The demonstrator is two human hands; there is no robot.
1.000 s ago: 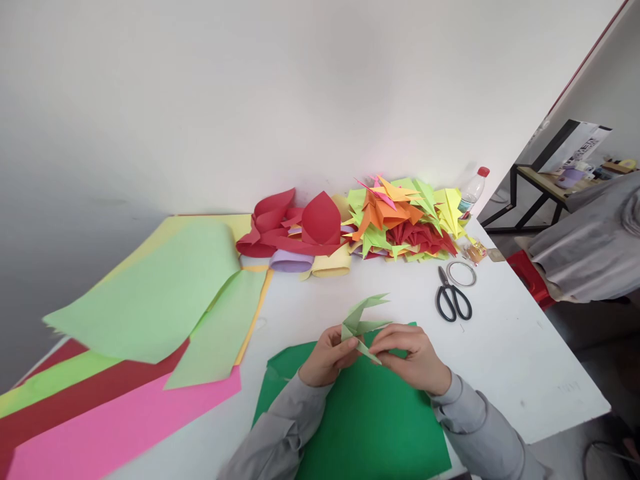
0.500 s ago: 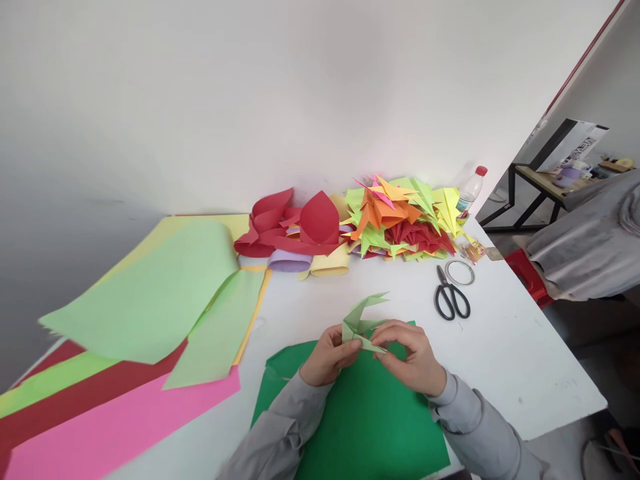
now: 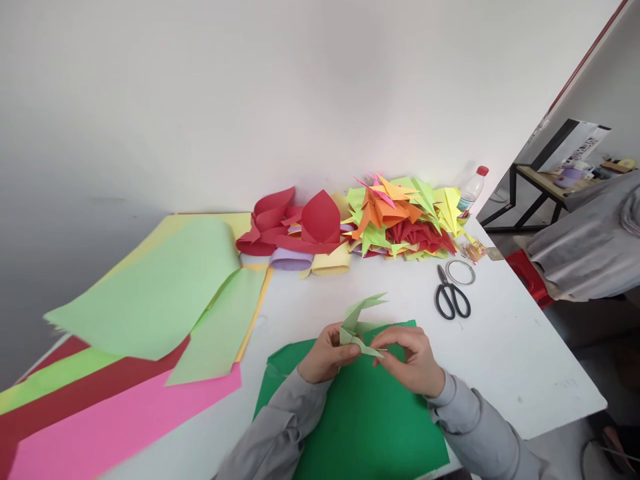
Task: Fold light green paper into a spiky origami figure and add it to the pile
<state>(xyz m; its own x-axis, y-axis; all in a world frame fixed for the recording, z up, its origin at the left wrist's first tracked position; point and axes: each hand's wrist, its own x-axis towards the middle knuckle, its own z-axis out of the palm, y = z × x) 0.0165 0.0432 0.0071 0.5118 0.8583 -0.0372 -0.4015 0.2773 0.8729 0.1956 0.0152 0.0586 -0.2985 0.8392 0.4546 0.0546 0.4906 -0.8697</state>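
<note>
A pale green folded paper crane is held up over a dark green sheet. My left hand is closed on its left side, thumb in front. At its lower right point, my right hand pinches with thumb and forefinger. A thin pale sliver shows by those fingertips; whether it is a paper edge or something separate I cannot make out. Black-handled scissors and a ring-shaped roll lie to the right, apart from both hands.
Folded paper cranes in several colours are heaped by the wall. Red curled paper stands beside them. Large light green sheets and a pink sheet cover the left. A bottle is at the back right; a person's grey clothing is beyond.
The crane's lower right point has dipped slightly, and a thin pale sliver now shows at my right fingertips. Both hands keep nearly the same place.
</note>
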